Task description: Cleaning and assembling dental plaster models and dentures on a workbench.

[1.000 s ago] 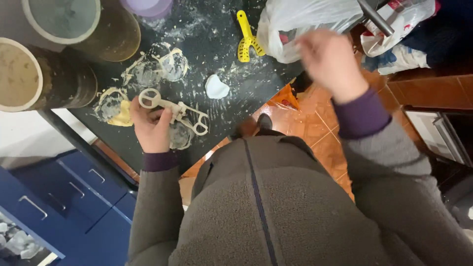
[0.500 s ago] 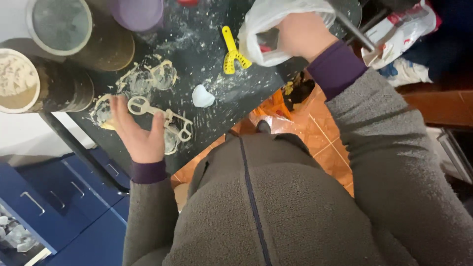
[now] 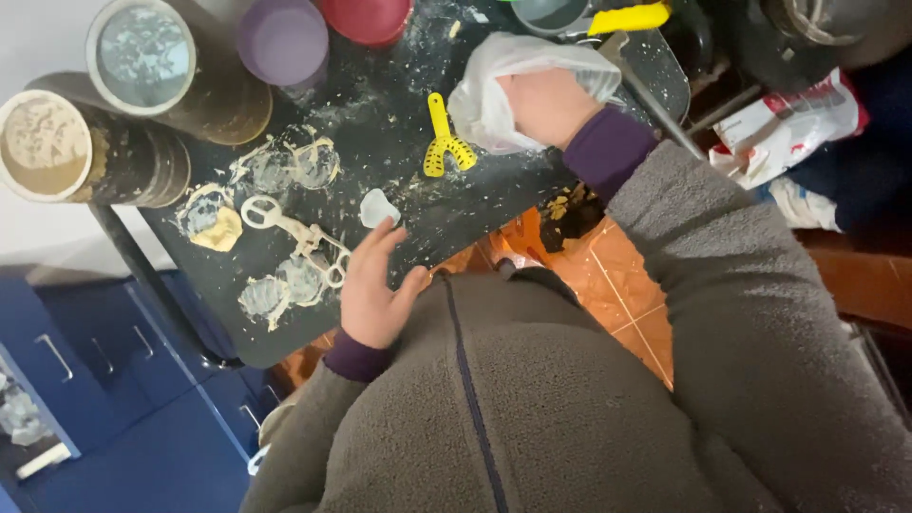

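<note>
We note a dark tabletop, heavily dusted with pale powder and dried splatter, filling the upper left of the head view. Along its far edge stand two large round tubs, one holding beige powder, the other a glossy grey fill. Beside them sit a purple cup and a red cup.

Our right hand rests near the far right part of the tabletop, its fingers clamped on a crumpled white plastic bag that bunches around the knuckles. Just left of the bag lies a yellow dental tray, handle pointing away from us.

Our left hand hovers at the near edge, fingers spread apart and holding nothing. Its fingertips are close to a small white lump and just beside a cream-coloured scissor-shaped tool, which lies flat among several round pale smears. A yellowish lump sits on the smear farthest left. We cannot tell whether the left fingertips touch the tool.
</note>
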